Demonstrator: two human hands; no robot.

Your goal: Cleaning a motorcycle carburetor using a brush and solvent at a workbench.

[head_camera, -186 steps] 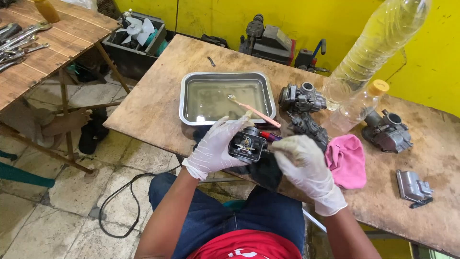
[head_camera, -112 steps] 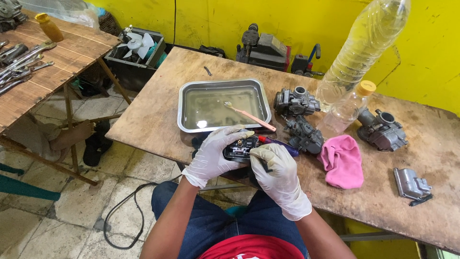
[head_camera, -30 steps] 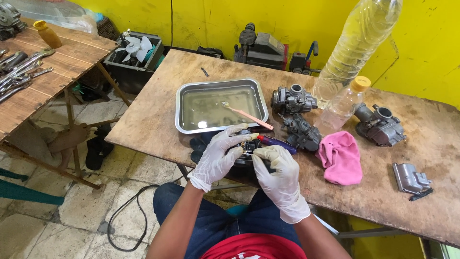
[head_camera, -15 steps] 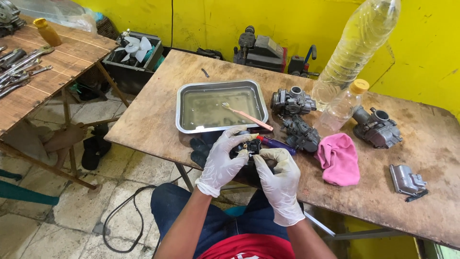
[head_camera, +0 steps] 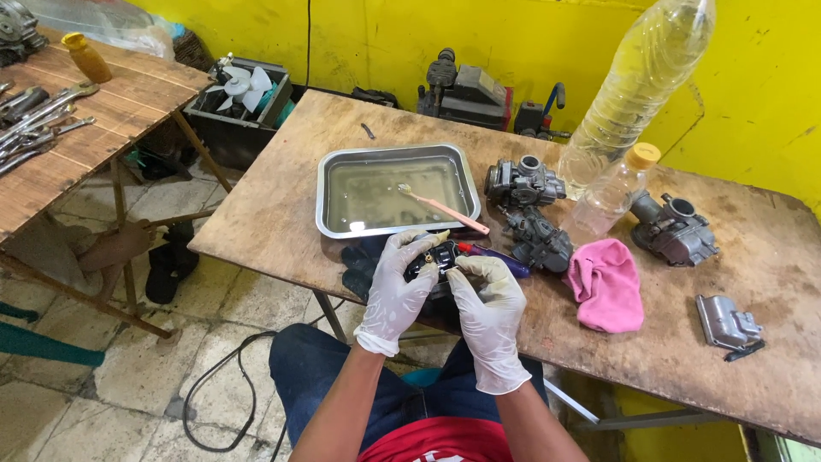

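Two gloved hands (head_camera: 445, 295) drew nearer, gripping one dark carburettor part (head_camera: 434, 258)

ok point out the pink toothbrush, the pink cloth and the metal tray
pink toothbrush (head_camera: 445, 208), head view, middle of its handle over the tray
pink cloth (head_camera: 609, 282), head view, centre of the crumpled fabric
metal tray (head_camera: 323, 192), head view, left rim

Thin, whitish disposable gloves, wrinkled and rolled at the wrists, are worn on the left hand (head_camera: 395, 289) and the right hand (head_camera: 491, 315). The forearms are left uncovered. Dark blue denim trousers (head_camera: 318, 376) and a red top (head_camera: 445, 442) are worn.
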